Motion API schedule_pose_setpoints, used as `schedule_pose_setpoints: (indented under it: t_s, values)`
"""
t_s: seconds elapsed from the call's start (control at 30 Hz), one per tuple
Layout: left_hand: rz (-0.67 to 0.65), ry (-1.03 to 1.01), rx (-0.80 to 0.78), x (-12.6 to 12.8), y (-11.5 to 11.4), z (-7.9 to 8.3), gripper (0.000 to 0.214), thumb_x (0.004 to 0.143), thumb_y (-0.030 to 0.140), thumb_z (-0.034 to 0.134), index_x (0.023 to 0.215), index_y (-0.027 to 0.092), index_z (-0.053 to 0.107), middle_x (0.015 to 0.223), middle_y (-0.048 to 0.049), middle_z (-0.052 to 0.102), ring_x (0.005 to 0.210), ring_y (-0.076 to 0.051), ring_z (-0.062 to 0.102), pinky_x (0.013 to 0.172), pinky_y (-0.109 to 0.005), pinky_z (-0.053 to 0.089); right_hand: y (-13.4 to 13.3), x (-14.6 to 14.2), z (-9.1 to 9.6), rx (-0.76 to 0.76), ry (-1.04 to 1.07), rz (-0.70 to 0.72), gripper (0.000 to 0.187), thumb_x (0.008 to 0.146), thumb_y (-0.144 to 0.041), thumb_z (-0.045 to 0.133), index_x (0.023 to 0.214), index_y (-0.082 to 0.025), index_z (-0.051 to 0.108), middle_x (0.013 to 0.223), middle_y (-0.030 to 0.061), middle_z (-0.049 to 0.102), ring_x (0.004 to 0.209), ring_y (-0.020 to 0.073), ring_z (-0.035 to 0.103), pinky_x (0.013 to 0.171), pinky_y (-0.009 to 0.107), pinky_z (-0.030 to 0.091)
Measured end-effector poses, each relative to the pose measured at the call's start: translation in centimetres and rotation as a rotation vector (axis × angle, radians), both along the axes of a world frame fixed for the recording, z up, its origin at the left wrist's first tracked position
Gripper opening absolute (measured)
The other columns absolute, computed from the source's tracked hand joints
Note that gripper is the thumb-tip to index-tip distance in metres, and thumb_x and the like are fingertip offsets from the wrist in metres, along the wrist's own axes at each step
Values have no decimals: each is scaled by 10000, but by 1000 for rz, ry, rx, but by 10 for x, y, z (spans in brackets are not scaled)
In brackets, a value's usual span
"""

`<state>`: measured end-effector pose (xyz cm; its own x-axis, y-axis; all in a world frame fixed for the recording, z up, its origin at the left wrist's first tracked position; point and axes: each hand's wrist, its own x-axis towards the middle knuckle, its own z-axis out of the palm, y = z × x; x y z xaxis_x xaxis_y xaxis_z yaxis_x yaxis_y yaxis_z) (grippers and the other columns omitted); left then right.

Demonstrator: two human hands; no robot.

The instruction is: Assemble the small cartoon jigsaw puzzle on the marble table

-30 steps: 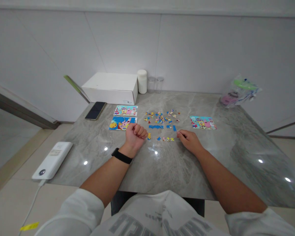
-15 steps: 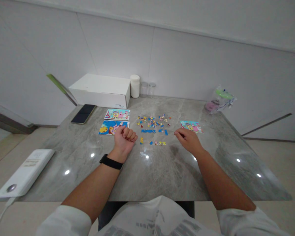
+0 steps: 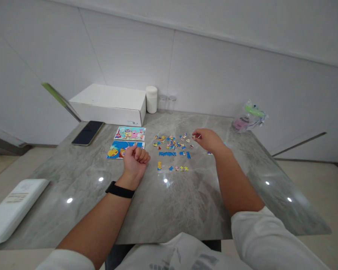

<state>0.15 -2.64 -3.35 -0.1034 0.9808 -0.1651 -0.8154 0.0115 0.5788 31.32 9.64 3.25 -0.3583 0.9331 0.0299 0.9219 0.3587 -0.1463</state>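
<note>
Loose jigsaw puzzle pieces (image 3: 171,144) lie in a scattered group in the middle of the table. Nearer me are a joined blue strip (image 3: 167,153), a small blue corner part (image 3: 188,155), a yellow part (image 3: 159,165) and a short row of single pieces (image 3: 181,168). My right hand (image 3: 207,139) reaches to the group's right edge, thumb and fingertips pinched on a small puzzle piece. My left hand (image 3: 135,159) rests in a loose fist, showing nothing in it, over the right side of the lower cartoon picture card (image 3: 112,151). The upper picture card (image 3: 129,133) lies beyond it.
At the back stand a white box (image 3: 107,105), a white bottle (image 3: 151,99) and two clear jars (image 3: 171,104). A phone (image 3: 88,132) and a white power bank (image 3: 18,206) lie left. A bagged cup (image 3: 248,117) stands right. My right arm mostly hides another picture card.
My right hand has moved forward and left from beside the right picture card to the loose pieces, closing on one. My left hand stays curled. The view has shifted slightly.
</note>
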Motion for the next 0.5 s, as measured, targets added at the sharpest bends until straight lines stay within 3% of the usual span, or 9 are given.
schedule_pose_setpoints:
  t_s: [0.17,0.3,0.5]
  values:
    - [29,62,-22,-3,8,-6,561,973,282,475,486,213,205,445,25,186,397,-111,252,443,-283,230,30,-16,-39,-80,-104,-167,305,944,-261,704,1238,-201,761,1250,123,771,1134,246,689,918,307,488]
    - [16,76,-60,0,13,-9,564,969,295,501,493,211,210,456,28,200,401,-105,267,444,-276,248,39,-16,-68,-87,-121,-195,307,953,-360,710,1209,-199,764,1246,146,757,1145,253,683,909,304,493]
    - [-8,63,-98,2,16,-11,551,955,298,520,498,210,225,459,26,220,409,-109,289,449,-275,268,44,-8,-74,-104,-84,-184,212,931,-308,690,1086,-209,795,1168,130,771,1079,233,692,887,282,499]
